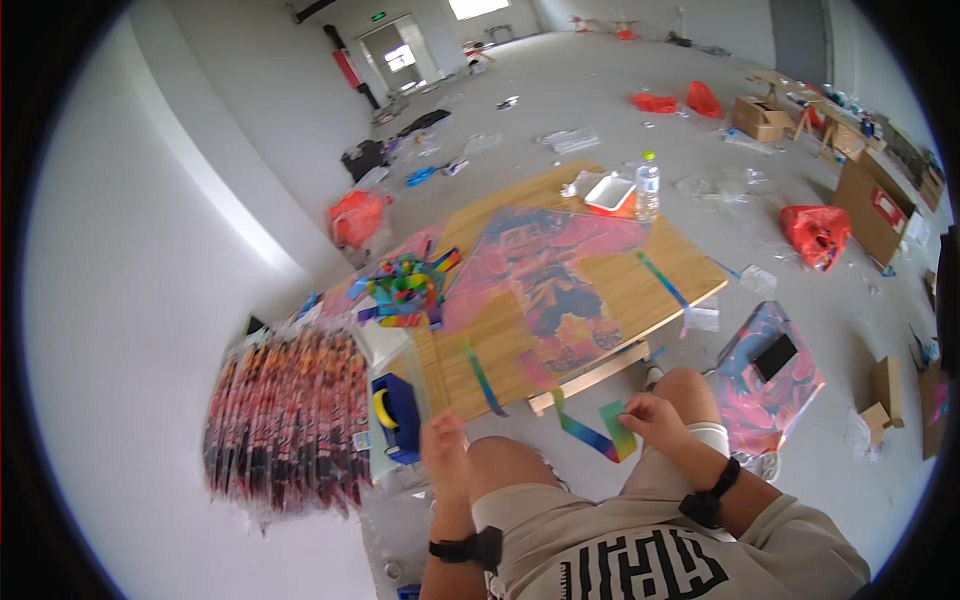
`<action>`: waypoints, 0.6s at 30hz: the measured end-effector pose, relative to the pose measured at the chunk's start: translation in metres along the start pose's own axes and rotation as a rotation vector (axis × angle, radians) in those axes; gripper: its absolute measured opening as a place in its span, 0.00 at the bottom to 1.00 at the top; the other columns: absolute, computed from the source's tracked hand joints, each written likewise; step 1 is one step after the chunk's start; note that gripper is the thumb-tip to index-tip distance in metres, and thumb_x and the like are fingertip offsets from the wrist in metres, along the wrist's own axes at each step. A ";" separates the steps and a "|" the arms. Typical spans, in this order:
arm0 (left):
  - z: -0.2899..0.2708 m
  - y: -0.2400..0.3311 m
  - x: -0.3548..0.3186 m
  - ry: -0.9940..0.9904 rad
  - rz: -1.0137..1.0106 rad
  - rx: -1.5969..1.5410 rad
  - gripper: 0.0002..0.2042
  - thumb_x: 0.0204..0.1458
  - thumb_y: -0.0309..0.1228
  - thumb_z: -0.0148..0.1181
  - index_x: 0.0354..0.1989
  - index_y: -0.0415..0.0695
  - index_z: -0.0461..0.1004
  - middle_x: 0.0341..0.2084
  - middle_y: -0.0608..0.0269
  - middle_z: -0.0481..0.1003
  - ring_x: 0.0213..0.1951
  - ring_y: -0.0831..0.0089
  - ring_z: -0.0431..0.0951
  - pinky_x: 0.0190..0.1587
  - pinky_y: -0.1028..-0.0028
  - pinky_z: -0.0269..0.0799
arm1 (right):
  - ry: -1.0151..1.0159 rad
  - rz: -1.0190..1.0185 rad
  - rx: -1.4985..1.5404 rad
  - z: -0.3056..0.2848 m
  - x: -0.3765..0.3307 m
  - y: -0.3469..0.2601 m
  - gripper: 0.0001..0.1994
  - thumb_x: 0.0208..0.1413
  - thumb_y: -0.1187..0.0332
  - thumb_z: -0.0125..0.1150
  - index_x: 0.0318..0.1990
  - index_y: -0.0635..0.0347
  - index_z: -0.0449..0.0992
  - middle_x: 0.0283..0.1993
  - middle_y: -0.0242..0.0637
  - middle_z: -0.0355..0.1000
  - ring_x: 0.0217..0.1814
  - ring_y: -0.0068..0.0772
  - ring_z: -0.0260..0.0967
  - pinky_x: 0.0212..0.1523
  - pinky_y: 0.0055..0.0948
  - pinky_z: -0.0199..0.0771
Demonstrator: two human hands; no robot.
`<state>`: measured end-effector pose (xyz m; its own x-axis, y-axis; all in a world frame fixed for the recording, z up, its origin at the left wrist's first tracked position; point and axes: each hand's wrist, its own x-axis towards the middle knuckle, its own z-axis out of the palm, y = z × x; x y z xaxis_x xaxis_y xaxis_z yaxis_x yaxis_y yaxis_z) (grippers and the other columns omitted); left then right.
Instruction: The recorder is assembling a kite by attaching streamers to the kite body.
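My right hand point(655, 420) is closed, pinching one end of a rainbow ribbon point(585, 432) between thumb and fingers. The ribbon hangs in a bent loop above my knees, its other end near the table's front edge. My left hand point(443, 447) is raised beside a blue tape dispenser point(402, 418) with a yellow roll; its fingers are blurred. A pink printed sheet with a cartoon figure point(555, 290) lies on the wooden table point(690, 262). A coloured strip point(483, 378) lies left of the figure, and another strip point(662, 279) crosses the table at the right.
A heap of rainbow ribbons point(405, 288) sits at the table's left. Many bagged printed pieces point(290, 410) stand along the wall. A water bottle point(648, 187) and white tray point(609, 192) are at the back. A dark phone-like object point(775, 357) rests on a printed stack at right.
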<state>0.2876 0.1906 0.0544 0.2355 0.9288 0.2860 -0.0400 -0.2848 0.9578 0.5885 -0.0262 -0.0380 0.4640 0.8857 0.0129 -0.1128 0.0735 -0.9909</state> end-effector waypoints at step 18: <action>-0.197 -0.116 0.093 0.233 -0.594 0.428 0.25 0.65 0.49 0.54 0.39 0.35 0.86 0.34 0.56 0.84 0.42 0.68 0.79 0.48 0.68 0.71 | -0.053 0.078 0.061 -0.016 0.009 0.024 0.06 0.63 0.77 0.66 0.39 0.61 0.74 0.34 0.23 0.74 0.35 0.11 0.71 0.33 0.15 0.68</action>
<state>0.1227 0.3570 -0.0245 -0.1130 0.9670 -0.2282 0.4198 0.2547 0.8712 0.6044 -0.0237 -0.0638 0.4052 0.9125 -0.0554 -0.2011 0.0299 -0.9791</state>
